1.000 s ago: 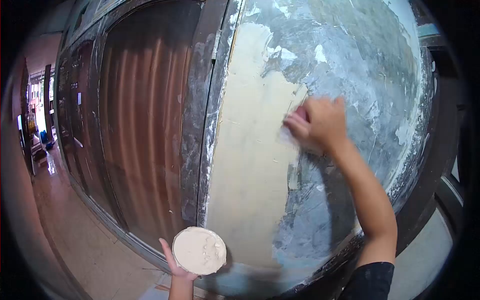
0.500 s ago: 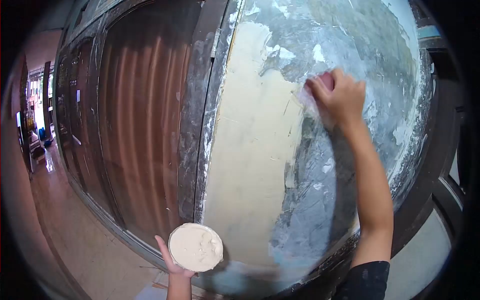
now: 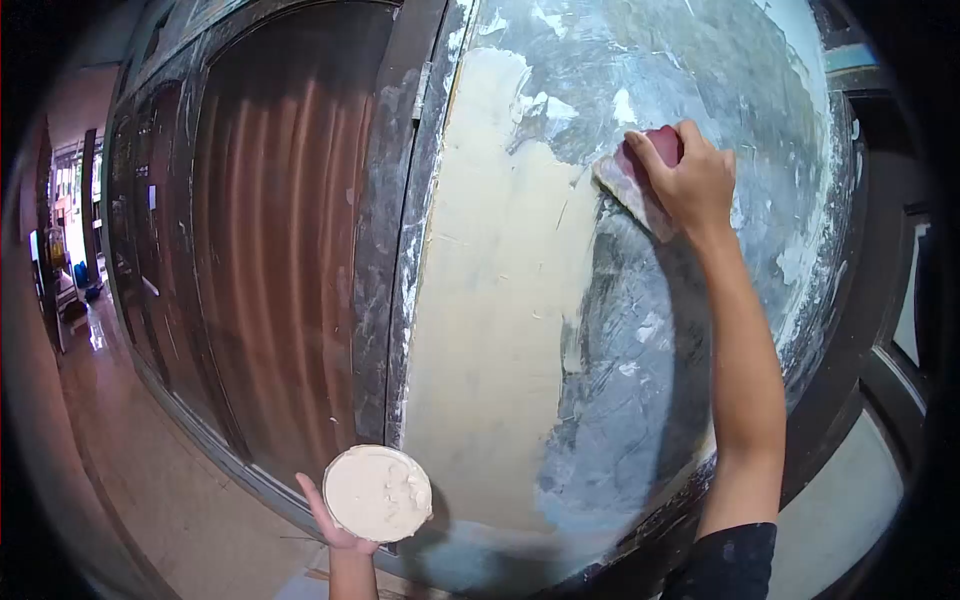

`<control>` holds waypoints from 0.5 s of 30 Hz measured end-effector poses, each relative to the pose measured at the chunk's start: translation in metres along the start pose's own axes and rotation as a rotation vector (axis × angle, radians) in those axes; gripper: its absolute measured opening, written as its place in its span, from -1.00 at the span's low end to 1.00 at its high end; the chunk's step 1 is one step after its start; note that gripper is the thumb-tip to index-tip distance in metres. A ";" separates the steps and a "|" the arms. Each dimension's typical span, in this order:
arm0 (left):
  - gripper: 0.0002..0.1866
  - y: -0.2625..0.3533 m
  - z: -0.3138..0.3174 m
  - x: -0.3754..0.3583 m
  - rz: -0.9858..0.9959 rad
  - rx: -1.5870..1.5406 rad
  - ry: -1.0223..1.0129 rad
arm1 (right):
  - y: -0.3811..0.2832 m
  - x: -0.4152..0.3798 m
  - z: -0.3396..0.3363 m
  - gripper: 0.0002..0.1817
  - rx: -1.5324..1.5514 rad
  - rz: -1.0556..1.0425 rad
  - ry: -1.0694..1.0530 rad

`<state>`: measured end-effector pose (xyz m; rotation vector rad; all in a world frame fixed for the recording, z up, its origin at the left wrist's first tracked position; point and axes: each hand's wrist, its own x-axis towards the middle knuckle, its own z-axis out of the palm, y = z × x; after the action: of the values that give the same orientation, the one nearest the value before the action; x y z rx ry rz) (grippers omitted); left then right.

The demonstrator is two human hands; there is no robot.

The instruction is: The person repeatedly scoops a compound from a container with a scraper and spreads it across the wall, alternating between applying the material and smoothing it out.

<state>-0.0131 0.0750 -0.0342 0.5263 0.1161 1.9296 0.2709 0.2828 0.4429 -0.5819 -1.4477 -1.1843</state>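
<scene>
My right hand [image 3: 692,180] grips a putty knife [image 3: 640,190] with a reddish handle part and a wide, pale, smeared blade. Its blade edge is at the grey wall [image 3: 630,290], beside the right border of a cream putty layer [image 3: 495,290]. At lower left, my left hand [image 3: 335,525] supports a round tub of cream putty [image 3: 378,492] from below and the side, thumb along its rim. The putty's surface is lumpy on its right part. Fingers under the tub are hidden.
Left of the wall stands a dark wooden frame [image 3: 385,230] around a glass panel with a brown curtain [image 3: 280,260] behind it. A tiled floor [image 3: 190,450] runs along the left. Dark door panels [image 3: 850,400] border the wall at right.
My right hand has shifted slightly, and the putty knife has turned so that its wide blade shows more clearly. The view has moved a little; the tub stays in my left hand.
</scene>
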 end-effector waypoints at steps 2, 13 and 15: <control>0.13 -0.001 -0.019 0.000 0.008 -0.095 0.084 | -0.017 -0.026 -0.017 -0.37 0.074 -0.094 -0.147; 0.13 0.006 0.004 -0.017 0.063 -0.031 0.014 | -0.019 0.012 0.010 -0.38 -0.036 -0.087 -0.051; 0.14 0.007 0.003 -0.023 0.092 -0.024 0.065 | -0.030 -0.006 -0.004 -0.38 0.074 -0.093 -0.312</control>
<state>-0.0105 0.0504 -0.0362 0.4601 0.1122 2.0360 0.2481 0.2692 0.4269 -0.6759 -1.7918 -1.1423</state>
